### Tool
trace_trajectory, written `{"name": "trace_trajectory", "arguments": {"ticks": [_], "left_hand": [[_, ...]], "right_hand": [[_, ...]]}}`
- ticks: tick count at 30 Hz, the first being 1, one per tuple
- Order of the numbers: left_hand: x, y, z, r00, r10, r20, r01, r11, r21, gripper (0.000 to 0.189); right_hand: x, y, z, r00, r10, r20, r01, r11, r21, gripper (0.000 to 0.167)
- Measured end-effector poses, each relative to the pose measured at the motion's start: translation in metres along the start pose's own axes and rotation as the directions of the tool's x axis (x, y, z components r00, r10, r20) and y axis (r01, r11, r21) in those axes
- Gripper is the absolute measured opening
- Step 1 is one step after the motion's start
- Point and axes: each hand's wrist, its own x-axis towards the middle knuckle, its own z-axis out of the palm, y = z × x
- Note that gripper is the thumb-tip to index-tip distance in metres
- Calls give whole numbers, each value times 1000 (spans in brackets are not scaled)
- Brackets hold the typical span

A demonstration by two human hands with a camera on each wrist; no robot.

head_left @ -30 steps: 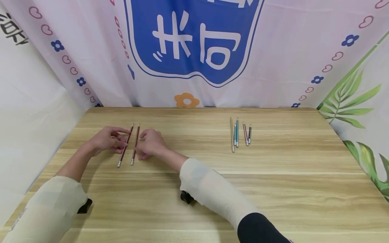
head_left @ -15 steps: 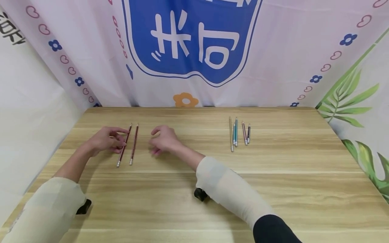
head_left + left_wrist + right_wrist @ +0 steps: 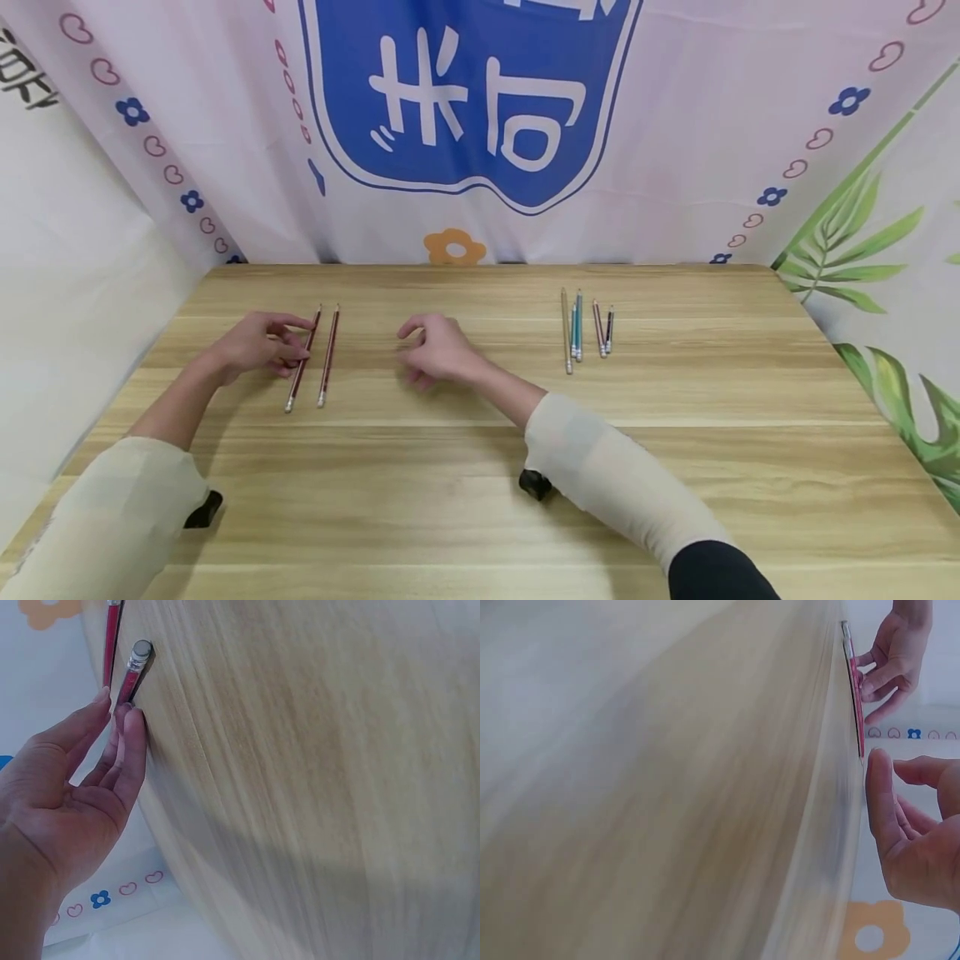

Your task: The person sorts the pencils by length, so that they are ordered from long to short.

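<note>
Touching the left red pencil [image 3: 296, 383], the left hand [image 3: 258, 342] keeps a relaxed grip, fingers spread rather than pinching; a sideways nudge could probably roll that pencil into the right red pencil [image 3: 328, 356] just beside it. The right hand [image 3: 440, 347], fingers loosely bent around nothing, has open tabletop [image 3: 420, 492] between both neighbours and the five-pencil group [image 3: 579, 325]. The far edge lies near the pencil tips.

Wood-grain tabletop [image 3: 420, 517] fills lower frame. Behind it hangs a creased pinkish-white curtain [image 3: 690, 167], blue shield emblem [image 3: 477, 117] upper centre, orange flower [image 3: 438, 247] beneath. Green leaves [image 3: 881, 242] printed on white backing [image 3: 930, 162], right edge.
</note>
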Motion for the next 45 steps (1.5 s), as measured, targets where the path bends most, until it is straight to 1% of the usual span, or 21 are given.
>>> {"name": "trace_trajectory", "arguments": {"ticks": [7,13,17,21,27,32,38,45], "left_hand": [[-2,5,1,999,16,-43,-13,997,78,50],[-3,13,4,994,32,-103,-18,992,126,47],[-2,20,8,988,64,-141,-42,987,158,43],[1,28,17,983,91,-157,-64,983,172,41],[4,43,32,979,124,-159,-91,976,199,38],[9,57,45,978,149,-145,-121,975,186,40],[19,73,61,980,154,-122,-133,977,167,39],[33,90,82,978,175,-113,-159,978,136,35]], "right_hand": [[-13,11,-22,1000,-16,-21,15,1000,-25,37],[-22,18,-38,999,-20,-38,18,999,-33,37],[-27,24,-47,998,-23,-54,21,999,-38,37],[-33,29,-55,997,-20,-73,16,999,-46,36],[-40,36,-69,995,-21,-99,13,997,-80,34],[-49,40,-80,992,-31,-124,19,995,-99,33],[-57,42,-95,989,-32,-146,17,995,-99,34],[-66,45,-113,989,-29,-147,14,994,-106,36]]}}
